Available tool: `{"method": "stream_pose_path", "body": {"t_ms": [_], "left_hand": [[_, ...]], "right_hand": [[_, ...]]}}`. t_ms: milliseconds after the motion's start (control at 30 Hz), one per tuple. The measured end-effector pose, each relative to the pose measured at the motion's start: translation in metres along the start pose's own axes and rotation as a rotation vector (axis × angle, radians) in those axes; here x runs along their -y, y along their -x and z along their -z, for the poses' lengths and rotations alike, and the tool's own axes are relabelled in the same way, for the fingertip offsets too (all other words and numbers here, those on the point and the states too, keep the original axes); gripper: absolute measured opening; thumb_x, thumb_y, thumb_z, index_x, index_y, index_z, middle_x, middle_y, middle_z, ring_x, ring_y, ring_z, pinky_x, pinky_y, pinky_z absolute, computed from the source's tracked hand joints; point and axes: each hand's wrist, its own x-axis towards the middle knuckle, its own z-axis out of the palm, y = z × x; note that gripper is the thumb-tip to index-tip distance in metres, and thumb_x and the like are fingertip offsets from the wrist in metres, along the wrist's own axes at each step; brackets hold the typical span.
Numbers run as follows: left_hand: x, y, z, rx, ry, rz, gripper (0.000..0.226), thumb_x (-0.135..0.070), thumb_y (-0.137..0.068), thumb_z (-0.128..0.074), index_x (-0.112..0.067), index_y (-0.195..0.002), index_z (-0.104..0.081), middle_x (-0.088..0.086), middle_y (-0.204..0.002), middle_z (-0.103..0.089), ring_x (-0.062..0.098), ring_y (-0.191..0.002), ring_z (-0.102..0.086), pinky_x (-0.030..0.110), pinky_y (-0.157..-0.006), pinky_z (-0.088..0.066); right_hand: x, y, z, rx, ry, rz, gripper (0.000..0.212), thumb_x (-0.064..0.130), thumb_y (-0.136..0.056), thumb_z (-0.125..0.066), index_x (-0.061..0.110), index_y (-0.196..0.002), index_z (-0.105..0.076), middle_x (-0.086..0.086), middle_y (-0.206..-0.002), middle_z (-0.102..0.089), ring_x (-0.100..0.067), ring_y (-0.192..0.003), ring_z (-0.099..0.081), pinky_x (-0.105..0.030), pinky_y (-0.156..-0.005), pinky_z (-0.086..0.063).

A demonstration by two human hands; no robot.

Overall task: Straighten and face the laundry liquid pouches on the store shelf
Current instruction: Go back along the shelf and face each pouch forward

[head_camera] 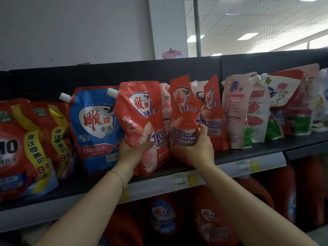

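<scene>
Dark metal store shelf (pixel 252 151) runs across mid-frame, rising toward 3 o'clock.

Left hand (pixel 132 150): fingers curled round the lower left edge of a glossy red plastic laundry pouch with a pink flower print (pixel 142 110), thumb across its front. The pouch faces forward with its top leaning toward 11 o'clock and its base on the shelf near the front lip.

Right hand (pixel 197 149): wrapped round the lower half of a second red plastic pouch, creased at the waist (pixel 184 105), just at 3 o'clock of the first, edges touching. Its base is hidden by the hand; cannot tell if it rests on the shelf.

At 9 o'clock of the held pair is a blue plastic pouch with a white corner spout (pixel 95 125), then red pouches with yellow price bands (pixel 26 142). At 3 o'clock are pale pink spouted pouches (pixel 234 110), leaning unevenly. A grey price-label strip (pixel 184 180) runs along the shelf edge. Red plastic jugs (pixel 209 219) sit below, at 6 o'clock.
</scene>
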Motion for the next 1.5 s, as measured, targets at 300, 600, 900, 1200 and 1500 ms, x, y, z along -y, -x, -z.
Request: {"method": "stream_pose_path", "body": {"t_ms": [300, 600, 900, 1200, 1500], "left_hand": [[-0.006, 0.011, -0.003, -0.083, 0.018, -0.033, 0.057, -0.015, -0.064, -0.086, -0.015, -0.115, -0.062, 0.001, -0.106, -0.068, 0.021, -0.095, -0.065, 0.039, -0.089, -0.053], [-0.012, 0.023, 0.034, -0.224, -0.070, -0.125, 0.048, -0.011, -0.064, -0.086, -0.013, -0.108, -0.065, -0.002, -0.096, -0.068, 0.017, -0.090, -0.063, 0.026, -0.072, -0.048], [0.000, 0.022, 0.036, -0.334, -0.144, -0.112, 0.058, -0.030, -0.061, -0.088, -0.024, -0.112, -0.063, -0.004, -0.100, -0.069, 0.018, -0.094, -0.065, 0.028, -0.073, -0.051], [-0.015, 0.066, -0.016, -0.663, -0.371, -0.445, 0.121, -0.081, -0.048, -0.058, -0.008, -0.140, -0.027, 0.010, -0.139, -0.036, 0.021, -0.125, -0.038, 0.044, -0.102, -0.032], [-0.017, 0.051, -0.043, -0.762, -0.630, -0.224, 0.135, -0.067, -0.051, -0.078, -0.009, -0.150, -0.006, 0.012, -0.156, -0.013, 0.033, -0.141, -0.017, 0.058, -0.104, -0.023]], "right_hand": [[0.007, 0.012, -0.013, 0.007, 0.105, 0.216, 0.091, 0.038, -0.079, -0.069, 0.034, -0.146, -0.009, -0.006, -0.123, -0.055, -0.032, -0.104, -0.059, -0.043, -0.085, -0.051], [0.038, 0.043, -0.048, 0.109, 0.188, 0.331, 0.087, 0.033, -0.085, -0.062, 0.021, -0.151, -0.006, -0.013, -0.121, -0.054, -0.035, -0.099, -0.058, -0.043, -0.085, -0.047], [0.052, 0.052, -0.052, 0.206, 0.242, 0.420, 0.088, 0.048, -0.087, -0.053, 0.022, -0.152, 0.000, -0.010, -0.132, -0.045, -0.032, -0.108, -0.053, -0.039, -0.090, -0.041], [0.043, 0.030, -0.020, 0.568, -0.042, 0.468, 0.076, 0.042, -0.078, -0.041, 0.034, -0.150, -0.017, -0.006, -0.127, -0.058, -0.028, -0.108, -0.058, -0.037, -0.091, -0.046], [0.041, -0.033, -0.008, 0.512, -0.256, 0.168, 0.038, 0.003, -0.087, -0.043, 0.020, -0.120, -0.052, -0.009, -0.105, -0.066, -0.027, -0.099, -0.062, -0.042, -0.087, -0.052]]}}
